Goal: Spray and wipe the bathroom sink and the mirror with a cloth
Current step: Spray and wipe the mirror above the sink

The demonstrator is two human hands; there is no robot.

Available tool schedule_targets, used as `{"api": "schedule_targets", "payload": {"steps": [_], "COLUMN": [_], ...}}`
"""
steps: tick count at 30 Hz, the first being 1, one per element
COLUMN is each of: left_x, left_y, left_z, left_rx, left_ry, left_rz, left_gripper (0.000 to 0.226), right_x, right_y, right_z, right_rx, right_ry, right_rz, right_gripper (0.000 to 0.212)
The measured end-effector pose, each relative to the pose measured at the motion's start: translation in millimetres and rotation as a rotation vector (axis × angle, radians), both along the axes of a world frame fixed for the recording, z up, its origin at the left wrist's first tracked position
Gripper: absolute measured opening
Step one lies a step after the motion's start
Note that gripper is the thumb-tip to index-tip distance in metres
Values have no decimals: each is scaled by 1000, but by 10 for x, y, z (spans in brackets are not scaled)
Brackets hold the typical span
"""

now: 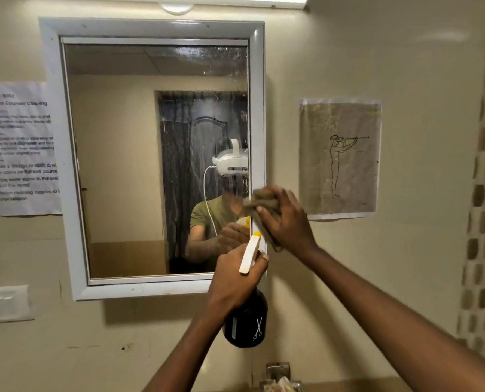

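Head view, only one there is. Right hand (285, 219) is bunched round a brown cloth (264, 206), fingers curled into it, pressing it against the right edge of the mirror (128, 165), half on the glass and half on the white frame (256, 108). Left hand (235, 281) grips the neck of the spray bottle (247, 318); fingers wrapped, can't tell if one is on the trigger. Bottle hangs roughly upright, black body down, white-and-yellow nozzle (252, 251) tilted up toward the glass, just below the cloth.

Key relation: the wet, streaky glass lies up and to the left of the cloth hand. Streaks run down the right half and a smeared band sits along the top. The left half looks dry. Right hand is the nearer one to the glass and already touching, so I'd guess the next stroke sweeps leftward or upward from the frame edge. The bottle sits close under the cloth, so a downward stroke may clip it.

Sink is barely in view; only a tap (278, 372) at the bottom edge. Paper notices (17, 148) are stuck either side on the wall.
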State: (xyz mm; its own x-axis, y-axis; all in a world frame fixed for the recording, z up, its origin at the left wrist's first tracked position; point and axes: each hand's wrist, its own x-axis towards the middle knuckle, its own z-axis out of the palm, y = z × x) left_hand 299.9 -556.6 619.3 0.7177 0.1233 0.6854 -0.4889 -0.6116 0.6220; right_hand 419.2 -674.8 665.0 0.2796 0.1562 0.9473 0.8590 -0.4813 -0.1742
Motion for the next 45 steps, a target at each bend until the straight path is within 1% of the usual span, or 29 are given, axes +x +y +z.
{"api": "schedule_targets", "payload": {"steps": [2, 3, 6, 7, 11, 12, 14, 16, 18, 21, 23, 25, 26, 30, 32, 34, 36, 39, 41, 42, 44, 45], "left_x": [-22, -34, -62, -66, -66, -61, -52, -36, -15, 1, 0, -4, -8, -19, -28, -29, -10, 1, -22, -41, -51, -51], "left_y": [4, 9, 30, 39, 62, 65, 71, 71, 65, 50, 30, 27, 29, 40, 58, 83, 102, 83, 64, 55, 46, 47], "left_z": [-43, -57, -98, -107, -130, -139, -141, -156, -198, -285, -320, -334, -330, -280, -261, -266, -301, -382, -426, -445, -463, -457], "left_rx": [-17, -26, -28, -30, -66, -67, -53, -64, -85, -55, -50, -49, -49, -66, -81, -95, -86, -26, -9, 4, 5, -3], "left_ry": [18, 31, 51, 57, 74, 72, 61, 53, 47, 57, 66, 70, 75, 76, 63, 58, 55, 83, 93, 94, 104, 109], "left_rz": [-23, -29, -39, -45, -80, -83, -70, -62, -62, -60, -46, -19, -14, -33, -51, -57, -46, -10, -30, -31, -15, -2], "left_gripper": [21, 21, 23, 23, 24, 24, 25, 25, 22, 21, 22, 25, 26, 22, 17, 15, 15, 17, 22, 25, 16, 13], "right_x": [-35, -47, -76, -81, -78, -69, -45, -44, -41, -101, -122, -89, -77, -19, -1, 25, 37, 7, -37, -49, -40, -32], "right_y": [-31, -49, -102, -98, 41, 72, 96, 82, 52, -17, -98, -145, -134, 29, 82, 75, 40, -48, -112, -143, -184, -174], "right_z": [-244, -265, 0, 165, 946, 1073, 1124, 896, 447, -259, -448, -295, -130, 763, 953, 810, 387, -353, -643, -683, -536, -378], "right_rx": [-53, -84, -183, -176, -11, 4, 20, 33, 12, -103, -187, -238, -229, 0, 36, 46, 30, -81, -160, -196, -251, -244], "right_ry": [56, 73, 58, 36, -25, -29, -32, -41, -28, 57, 76, 44, 23, -30, -75, -92, -75, 28, 88, 101, 66, 36], "right_rz": [-21, -36, -74, -86, -98, -102, -107, -95, -73, -54, -60, -72, -78, -85, -93, -62, -21, 3, 8, 8, -7, -15], "right_gripper": [43, 42, 42, 42, 41, 42, 42, 40, 40, 42, 43, 41, 40, 40, 41, 40, 40, 43, 40, 40, 41, 41]}}
